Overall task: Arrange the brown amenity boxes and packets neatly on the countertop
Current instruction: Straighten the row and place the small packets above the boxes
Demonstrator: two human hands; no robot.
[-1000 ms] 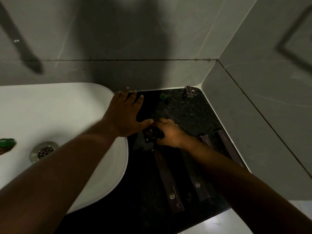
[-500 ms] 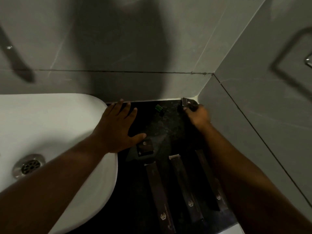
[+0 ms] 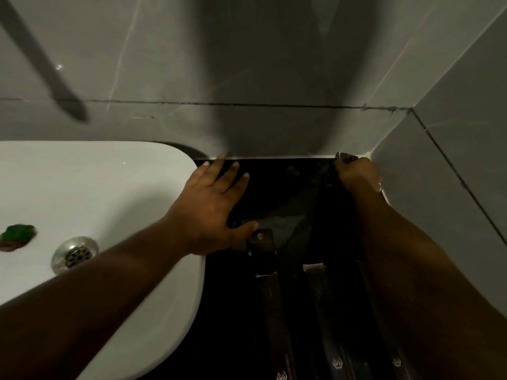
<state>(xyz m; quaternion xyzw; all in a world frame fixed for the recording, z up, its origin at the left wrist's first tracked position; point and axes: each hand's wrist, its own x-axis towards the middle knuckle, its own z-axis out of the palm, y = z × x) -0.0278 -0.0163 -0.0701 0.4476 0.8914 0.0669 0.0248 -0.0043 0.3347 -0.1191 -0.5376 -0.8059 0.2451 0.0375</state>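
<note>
On the black countertop [image 3: 274, 193] a small square brown box [image 3: 262, 239] sits at the far end of a long brown packet [image 3: 274, 319]. A second long packet [image 3: 319, 305] lies parallel to its right, and a third [image 3: 395, 360] is mostly hidden under my right forearm. My left hand [image 3: 211, 212] rests flat with fingers spread on the sink rim, thumb just left of the square box. My right hand [image 3: 356, 174] is in the far right corner, fingers closed on a small brown box [image 3: 346, 157] against the wall.
A white sink [image 3: 109, 193] with a metal drain [image 3: 74, 254] fills the left; a green object [image 3: 19, 234] lies in it. A small green item [image 3: 292, 170] sits on the counter near the back wall. Grey tiled walls close the back and right.
My right hand left the square box beside my left thumb and reached into the far right corner, closing on the small box there. The left hand stayed on the sink rim.
</note>
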